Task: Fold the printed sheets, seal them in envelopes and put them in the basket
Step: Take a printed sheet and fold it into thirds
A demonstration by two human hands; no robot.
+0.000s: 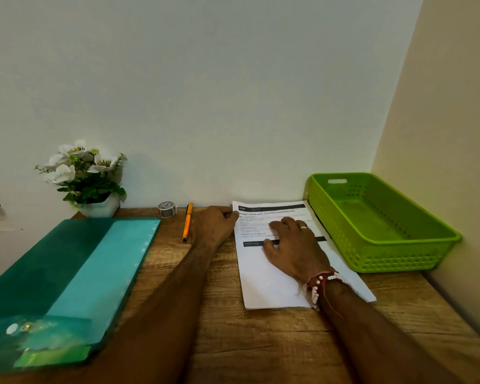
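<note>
Sheets [275,284] first: a thin white stack, by the look of it, flat on the wooden table [261,345] right of centre, its right edge just beside the basket. Paper like this should be feather-light, limp and slick on that grain, so expect it to skate unless something pins it, and to crease at any careless squeeze. Near left sits a glossy teal folder [67,273], smooth plastic, translucent at its edge. Moving up the page, the near half is blank and bare, a good place to lift for a fold; I'd take a near corner while the middle stays pinned. A red-and-white beaded bracelet [323,284] crosses the wrist, then the right hand [291,245] lies spread, palm down, pressing the printed middle. Further on, the left hand [214,225] has its fingers curled at the far left corner and seems to be pinching that edge. Beyond it lie a slim orange pen [187,221] and a small roll of tape [166,209] by the wall. Far left stands a white pot of flowers [86,178], petals pale, leaves dark. Far right is the basket [394,261], lime green plastic, rigid, perforated walls, a slot handle, nothing visible inside.
</note>
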